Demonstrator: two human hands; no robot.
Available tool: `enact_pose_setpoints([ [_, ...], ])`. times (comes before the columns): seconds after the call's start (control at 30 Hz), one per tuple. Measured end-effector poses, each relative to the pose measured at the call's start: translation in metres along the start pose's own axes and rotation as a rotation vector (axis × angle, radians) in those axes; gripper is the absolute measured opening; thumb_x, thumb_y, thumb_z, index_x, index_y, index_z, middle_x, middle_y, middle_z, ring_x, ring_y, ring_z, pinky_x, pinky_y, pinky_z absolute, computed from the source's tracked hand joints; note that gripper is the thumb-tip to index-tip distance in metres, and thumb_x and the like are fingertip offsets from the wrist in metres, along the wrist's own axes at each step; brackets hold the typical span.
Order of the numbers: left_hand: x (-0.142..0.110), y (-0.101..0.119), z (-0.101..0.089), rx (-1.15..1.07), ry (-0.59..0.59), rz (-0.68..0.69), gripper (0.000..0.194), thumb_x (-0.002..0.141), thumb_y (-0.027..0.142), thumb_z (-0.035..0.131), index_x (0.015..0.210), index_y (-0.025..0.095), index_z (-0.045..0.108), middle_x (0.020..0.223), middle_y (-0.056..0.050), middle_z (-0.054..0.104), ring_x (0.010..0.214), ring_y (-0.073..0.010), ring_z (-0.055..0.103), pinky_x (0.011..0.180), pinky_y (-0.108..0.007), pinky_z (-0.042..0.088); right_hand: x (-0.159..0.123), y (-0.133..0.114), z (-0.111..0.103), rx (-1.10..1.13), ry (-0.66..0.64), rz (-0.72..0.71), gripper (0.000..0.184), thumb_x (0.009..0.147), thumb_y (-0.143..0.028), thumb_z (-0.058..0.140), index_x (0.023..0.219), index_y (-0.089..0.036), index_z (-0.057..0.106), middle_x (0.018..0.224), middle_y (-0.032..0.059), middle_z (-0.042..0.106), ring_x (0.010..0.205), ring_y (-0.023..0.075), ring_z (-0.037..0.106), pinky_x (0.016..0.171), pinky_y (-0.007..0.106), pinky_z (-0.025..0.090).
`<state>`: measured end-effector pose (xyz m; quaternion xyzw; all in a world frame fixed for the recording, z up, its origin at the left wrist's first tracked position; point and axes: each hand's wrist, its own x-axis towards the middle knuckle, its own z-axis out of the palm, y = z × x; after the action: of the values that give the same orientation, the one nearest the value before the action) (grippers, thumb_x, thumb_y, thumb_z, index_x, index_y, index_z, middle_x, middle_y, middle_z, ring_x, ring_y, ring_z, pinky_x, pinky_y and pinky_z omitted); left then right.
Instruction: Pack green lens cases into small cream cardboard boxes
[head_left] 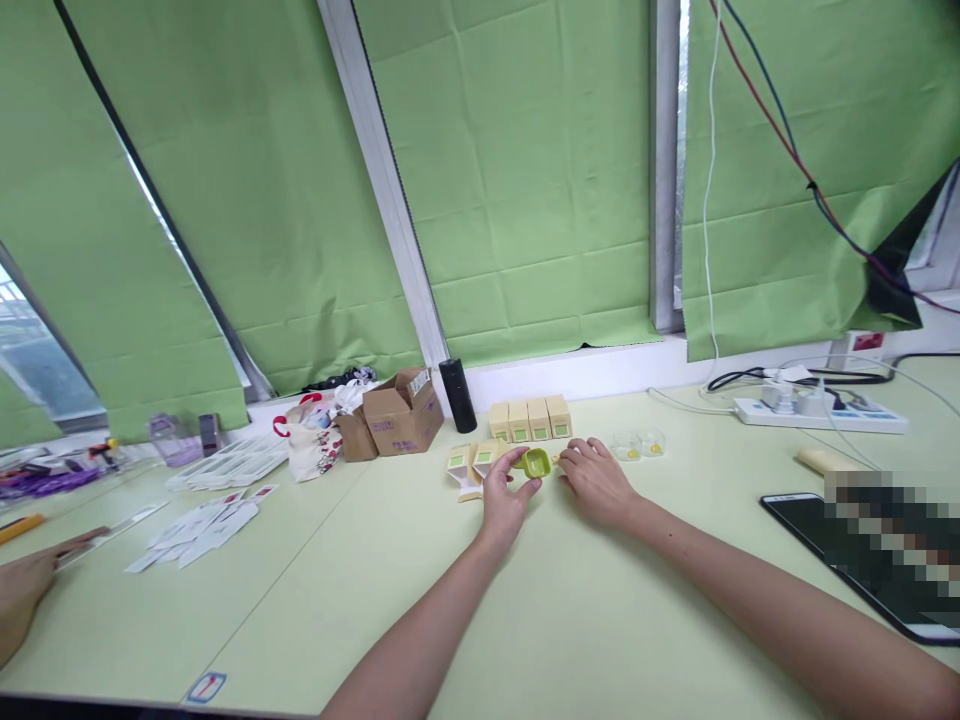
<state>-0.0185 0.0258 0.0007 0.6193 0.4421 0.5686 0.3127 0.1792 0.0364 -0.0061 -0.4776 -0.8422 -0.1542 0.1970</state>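
At eight o'clock from the two hands, a small sticker [207, 687] lies by the near edge of the pale table [300, 640]. Near four o'clock is a big black tablet [817, 550]. Another person's hand [19, 605] comes in between eight and nine o'clock, and white paper slips [199, 528] lie spread out near it.

In the middle, the left hand [504, 500] pinches a little square green cup [536, 463] in its fingers. The right hand [598, 487] is just beside it with bent fingers by a tiny yellow bit [556, 460]; I cannot tell if they grip it. At nine o'clock are small open yellow boxes [472, 462]. At three o'clock sit clear round cups [637, 445] with yellow inside.

A bit farther, at twelve o'clock, more yellow boxes [529, 420] stand in a row. A white power strip [821, 416] is near three o'clock. A brown cardboard box [403, 415] is at ten, and a black tube [458, 396] at eleven. Green blinds [517, 190] hang at the back.
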Motion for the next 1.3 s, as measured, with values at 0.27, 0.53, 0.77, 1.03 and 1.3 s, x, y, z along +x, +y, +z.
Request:
enact_pose_setpoints([
  [0.27,-0.001,0.0,0.001,-0.049,0.01,0.03,0.053,0.068,0.012,0.079,0.12,0.024,0.074,0.127,-0.009,0.075,0.119,-0.029,0.065,0.091,-0.037,0.041,-0.028,-0.026,-0.023,0.285,0.194,0.054,0.015,0.082,-0.004,0.064,0.082,-0.019,0.068,0.078,0.0059,0.074,0.076,0.0213,0.063,0.087,0.04,0.04],
  [0.53,-0.004,-0.001,0.001,-0.046,-0.005,0.045,0.054,0.07,0.011,0.078,0.122,0.026,0.073,0.129,-0.008,0.074,0.122,-0.029,0.064,0.094,-0.038,0.041,-0.03,-0.031,-0.042,1.239,0.215,0.269,0.018,0.088,-0.039,0.069,0.094,-0.024,0.076,0.092,0.0056,0.077,0.083,0.0216,0.066,0.074,0.035,0.05],
  [0.77,-0.006,0.002,0.002,-0.017,-0.045,0.046,0.053,0.071,0.012,0.078,0.122,0.027,0.074,0.127,-0.008,0.073,0.12,-0.0282,0.063,0.095,-0.038,0.04,-0.024,-0.017,-0.039,1.606,0.263,0.576,0.048,0.066,-0.059,0.088,0.089,-0.019,0.081,0.076,0.0053,0.071,0.064,0.0146,0.052,0.053,0.027,0.039],
  [1.03,-0.012,0.007,0.004,-0.014,-0.052,0.034,0.051,0.069,0.012,0.08,0.119,0.026,0.076,0.124,-0.009,0.072,0.119,-0.0284,0.062,0.095,-0.039,0.042,-0.028,-0.01,-0.027,1.753,0.259,0.72,0.048,0.068,-0.063,0.088,0.075,-0.019,0.071,0.072,0.0026,0.063,0.062,0.012,0.048,0.049,0.022,0.034],
  [1.3,-0.014,0.007,0.005,-0.004,-0.049,0.021,0.049,0.071,0.011,0.08,0.118,0.025,0.076,0.125,-0.01,0.071,0.12,-0.029,0.062,0.095,-0.039,0.043,-0.029,-0.011,-0.028,1.757,0.256,0.705,0.048,0.069,-0.062,0.088,0.077,-0.018,0.073,0.076,0.0033,0.065,0.062,0.0116,0.051,0.049,0.023,0.036],
])
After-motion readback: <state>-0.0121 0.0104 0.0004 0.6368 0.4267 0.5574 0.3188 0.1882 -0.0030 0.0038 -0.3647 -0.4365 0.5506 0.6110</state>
